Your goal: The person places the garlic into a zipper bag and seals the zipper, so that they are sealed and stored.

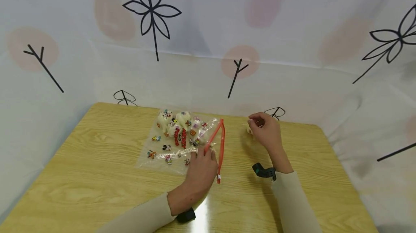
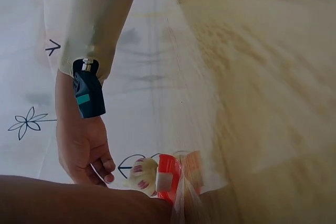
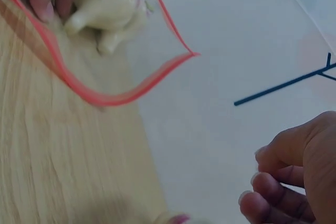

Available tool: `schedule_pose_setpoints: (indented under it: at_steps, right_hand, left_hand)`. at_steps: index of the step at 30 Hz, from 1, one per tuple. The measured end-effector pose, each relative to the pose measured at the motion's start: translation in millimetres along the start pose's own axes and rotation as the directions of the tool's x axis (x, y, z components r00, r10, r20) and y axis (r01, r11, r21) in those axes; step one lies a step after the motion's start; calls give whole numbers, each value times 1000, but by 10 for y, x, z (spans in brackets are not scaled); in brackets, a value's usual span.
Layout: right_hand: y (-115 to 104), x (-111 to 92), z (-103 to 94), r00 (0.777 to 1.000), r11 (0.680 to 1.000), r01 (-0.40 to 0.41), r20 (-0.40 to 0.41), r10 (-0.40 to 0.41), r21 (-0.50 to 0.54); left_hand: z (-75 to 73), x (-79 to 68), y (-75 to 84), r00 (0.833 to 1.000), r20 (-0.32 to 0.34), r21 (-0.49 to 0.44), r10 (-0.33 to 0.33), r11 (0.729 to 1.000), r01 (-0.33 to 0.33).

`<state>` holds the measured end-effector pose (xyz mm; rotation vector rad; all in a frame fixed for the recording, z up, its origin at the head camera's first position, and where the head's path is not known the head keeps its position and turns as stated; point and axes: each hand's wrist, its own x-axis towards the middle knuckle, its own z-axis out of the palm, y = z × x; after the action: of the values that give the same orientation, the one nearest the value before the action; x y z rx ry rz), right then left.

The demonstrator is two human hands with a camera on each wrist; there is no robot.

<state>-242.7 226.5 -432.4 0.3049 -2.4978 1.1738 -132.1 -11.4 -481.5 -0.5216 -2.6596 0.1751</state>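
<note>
A clear zip bag (image 1: pixel 180 155) with cartoon prints and a red zip edge lies on the table, pale garlic bulbs (image 1: pixel 183 119) inside it. At its mouth, my left hand (image 1: pixel 201 171) holds the bag's edge, fingertips reaching in; the thumb is hidden. In the right wrist view, the red edge (image 3: pixel 113 99) gapes in front of the bulbs. To the right, my right hand (image 1: pixel 267 132) hovers with loosely bent fingers and nothing visible in them. A single garlic bulb (image 2: pixel 143 176) sits below that hand, apart from its fingers in the right wrist view.
The wood-grain table (image 1: pixel 107 175) reaches a pale printed cloth (image 1: pixel 195 81) at the back and sides. A white slider (image 1: pixel 219 177) is on the near end of the red zip. Dark wrist cameras (image 1: pixel 264 171) are strapped to the forearms.
</note>
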Motion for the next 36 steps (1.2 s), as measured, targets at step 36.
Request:
schedule_pose_setpoints:
  at_steps: [36]
  right_hand:
    - [253,-29,-85,884,935,-308,310,350,-177]
  left_hand:
    - [22,-6,-2,1000,-12,-40,-6,999,6]
